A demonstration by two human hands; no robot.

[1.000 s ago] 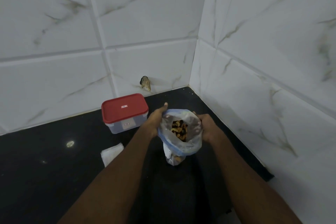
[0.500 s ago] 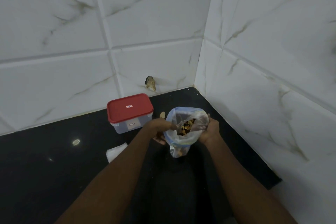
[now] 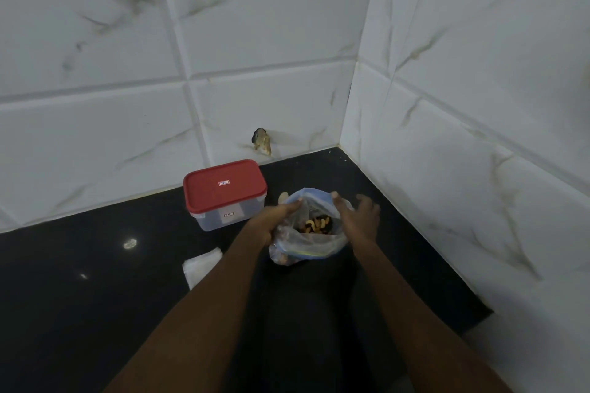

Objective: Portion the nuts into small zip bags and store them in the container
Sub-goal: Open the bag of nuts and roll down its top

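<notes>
A clear zip bag (image 3: 311, 244) with a blue strip stands open on the black counter (image 3: 95, 297), with mixed nuts (image 3: 316, 225) visible inside. My left hand (image 3: 274, 222) grips the bag's left rim. My right hand (image 3: 357, 217) holds the right rim, thumb inside the mouth and fingers spread outside. A clear container with a shut red lid (image 3: 225, 188) stands just left of the bag, near the back wall. A small stack of whitish empty zip bags (image 3: 201, 265) lies on the counter beside my left forearm.
Tiled walls meet in a corner behind and to the right of the bag. A chipped hole (image 3: 262, 141) marks the back wall above the container. A small pale thing (image 3: 282, 198) peeks out behind the bag. The counter's edge runs along the lower right.
The bag's mouth is spread wider and more nuts show. My right fingers have loosened and spread outward, and the left hand has shifted up to the rim.
</notes>
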